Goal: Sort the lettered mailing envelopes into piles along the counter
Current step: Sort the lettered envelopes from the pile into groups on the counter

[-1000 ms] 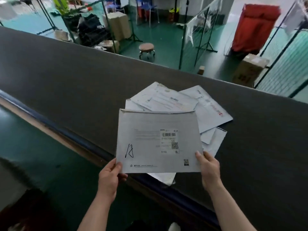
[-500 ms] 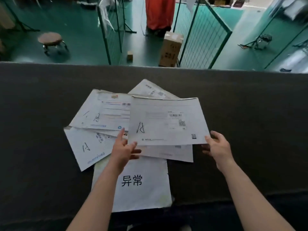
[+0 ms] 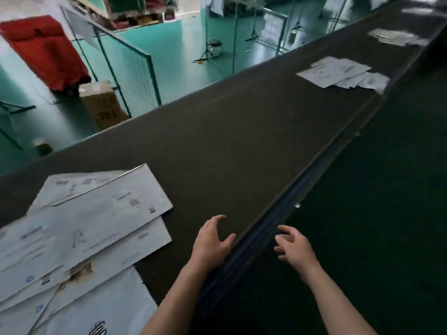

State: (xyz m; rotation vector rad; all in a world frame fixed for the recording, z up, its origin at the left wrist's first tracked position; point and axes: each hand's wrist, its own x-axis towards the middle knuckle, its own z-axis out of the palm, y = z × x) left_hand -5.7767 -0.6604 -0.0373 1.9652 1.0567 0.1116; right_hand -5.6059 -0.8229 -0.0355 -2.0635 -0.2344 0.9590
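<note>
Item one: the counter, a long dark surface that we see running from lower left away to upper right, with a dark blue edge on our side.

Item two: the near pile of envelopes, white and overlapping, lying on the counter at lower left. We read a handwritten letter A on the topmost envelope; a sheet with large printed characters lies lowest, partly cut off by the frame.

Item three: a second pile, well apart up the counter, and a third pile beyond it, both too blurred for us to read.

Item four: a red covered cart and a cardboard box on the green floor past the counter.

Item five: our left hand, over the counter just beside the near pile, fingers spread and loosely bent, holding nothing.

Item six: our right hand, off the counter's near edge, fingers spread, likewise empty.
</note>
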